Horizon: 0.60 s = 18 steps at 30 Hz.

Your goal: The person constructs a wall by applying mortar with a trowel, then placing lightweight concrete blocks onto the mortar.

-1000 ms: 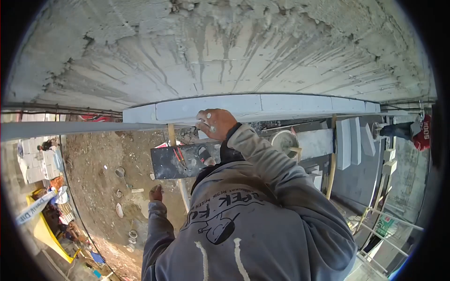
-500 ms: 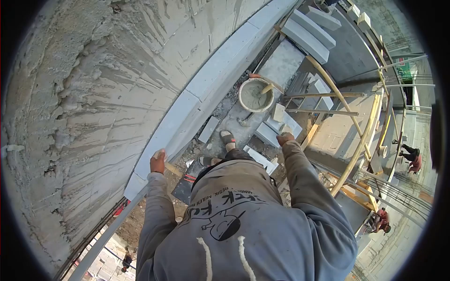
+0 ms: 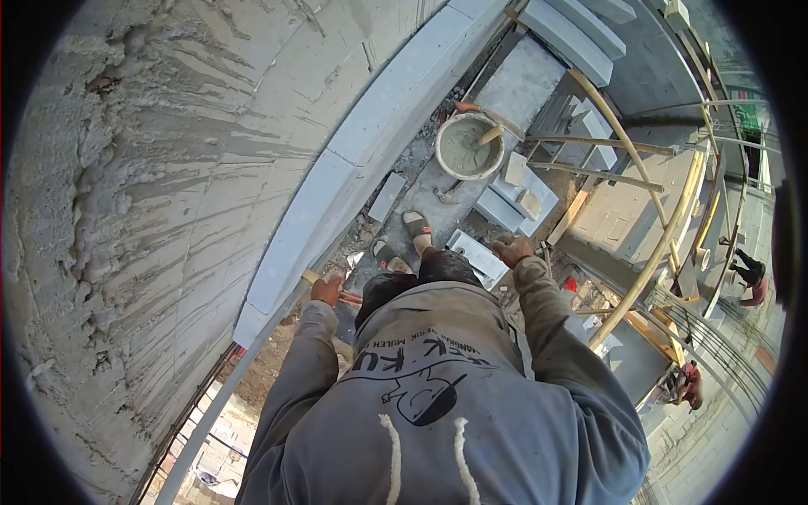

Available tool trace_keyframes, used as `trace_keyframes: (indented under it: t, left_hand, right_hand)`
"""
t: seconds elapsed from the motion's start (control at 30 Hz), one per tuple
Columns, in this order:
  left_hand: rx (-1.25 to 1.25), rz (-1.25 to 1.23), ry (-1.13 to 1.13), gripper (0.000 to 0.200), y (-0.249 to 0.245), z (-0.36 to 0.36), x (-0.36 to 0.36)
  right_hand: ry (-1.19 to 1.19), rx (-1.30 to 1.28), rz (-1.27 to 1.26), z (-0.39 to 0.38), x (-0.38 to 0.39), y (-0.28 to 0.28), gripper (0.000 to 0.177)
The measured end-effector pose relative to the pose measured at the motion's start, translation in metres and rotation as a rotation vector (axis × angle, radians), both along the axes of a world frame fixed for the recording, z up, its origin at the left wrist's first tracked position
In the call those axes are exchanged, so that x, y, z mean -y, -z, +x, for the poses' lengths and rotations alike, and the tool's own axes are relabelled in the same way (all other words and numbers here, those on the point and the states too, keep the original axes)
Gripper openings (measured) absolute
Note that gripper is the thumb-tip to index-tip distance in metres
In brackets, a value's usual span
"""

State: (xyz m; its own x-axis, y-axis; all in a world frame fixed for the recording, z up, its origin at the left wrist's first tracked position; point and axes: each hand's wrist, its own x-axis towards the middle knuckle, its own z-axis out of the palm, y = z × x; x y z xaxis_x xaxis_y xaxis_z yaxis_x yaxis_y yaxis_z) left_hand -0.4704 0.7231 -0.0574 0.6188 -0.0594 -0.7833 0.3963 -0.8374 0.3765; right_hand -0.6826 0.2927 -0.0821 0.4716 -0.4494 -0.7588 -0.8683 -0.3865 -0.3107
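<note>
My left hand (image 3: 327,288) hangs beside the row of pale grey blocks (image 3: 310,202) along the wall, next to a short wooden piece (image 3: 310,276). Its fingers are loosely apart, and I see nothing held in them. On the other side, my right hand (image 3: 511,251) hovers over a white tray-like piece (image 3: 476,257). Those fingers are slightly bent and apart, with no object visible in them. Ahead of my sandalled feet stands a round bucket (image 3: 441,157) of grey mortar, a wooden handle (image 3: 491,135) sticking out of it.
A hammer-like tool (image 3: 447,195) lies near the bucket. Loose blocks (image 3: 511,200) are stacked to its right, with more blocks (image 3: 566,40) at the far end. Bamboo poles (image 3: 624,145) and a drop edge the platform on the right. Two people (image 3: 752,282) are far below.
My left hand has come off the top of the block row and moved right. My right hand has lowered slightly toward my body. My view has shifted, and both sandals show more.
</note>
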Motion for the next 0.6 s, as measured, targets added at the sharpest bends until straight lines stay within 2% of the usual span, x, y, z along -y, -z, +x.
trace_keyframes:
  t: [0.03,0.07,0.13,0.17,0.23,0.27,0.33,0.37,0.4,0.43,0.47,0.53,0.6]
  left_hand:
    - [0.050,0.001,-0.006,0.040,-0.002,0.005,0.000]
    - [0.048,0.009,0.009,0.040,0.010,0.008,-0.007]
    - [0.097,0.232,0.051,0.040,0.046,0.014,-0.019]
    - [0.094,0.240,0.055,0.040,0.037,0.019,-0.011]
    - [0.023,0.046,0.012,0.042,-0.003,0.027,0.019]
    - [0.025,0.055,0.010,0.042,0.010,0.025,0.012]
    - [-0.040,0.009,0.010,0.042,0.039,0.012,-0.009]
    - [-0.008,-0.015,-0.028,0.040,0.033,0.006,-0.002]
    - [-0.043,0.155,-0.010,0.037,0.021,0.005,0.015]
    - [0.048,-0.083,-0.095,0.037,0.042,-0.011,0.003]
    - [-0.119,0.061,-0.065,0.039,0.048,-0.012,0.008]
    - [-0.214,0.029,-0.108,0.042,0.133,-0.063,-0.053]
    - [-0.346,0.166,0.044,0.045,0.142,-0.076,-0.019]
  right_hand:
    - [0.107,-0.024,0.066,0.009,0.005,-0.015,0.040]
    - [0.085,0.029,0.026,0.014,0.009,-0.024,0.044]
    - [0.156,-0.017,-0.055,0.005,0.026,-0.003,0.050]
    - [0.159,-0.022,-0.047,0.003,0.037,0.011,0.050]
    - [0.089,-0.087,-0.187,0.004,0.052,0.043,0.055]
    - [0.086,-0.085,-0.178,0.019,0.054,0.043,0.055]
    - [0.045,-0.292,-0.079,0.058,0.062,0.030,0.056]
    - [-0.063,-0.218,-0.213,0.025,0.075,0.118,0.046]
    - [-0.079,-0.211,-0.200,0.050,0.076,0.113,0.043]
    - [-0.111,-0.209,-0.185,0.075,0.081,0.118,0.041]
    - [-0.146,-0.211,-0.164,0.092,0.087,0.132,0.039]
    - [-0.201,-0.129,-0.205,0.121,0.108,0.176,0.036]
    - [-0.295,-0.009,-0.317,0.147,0.135,0.224,0.032]
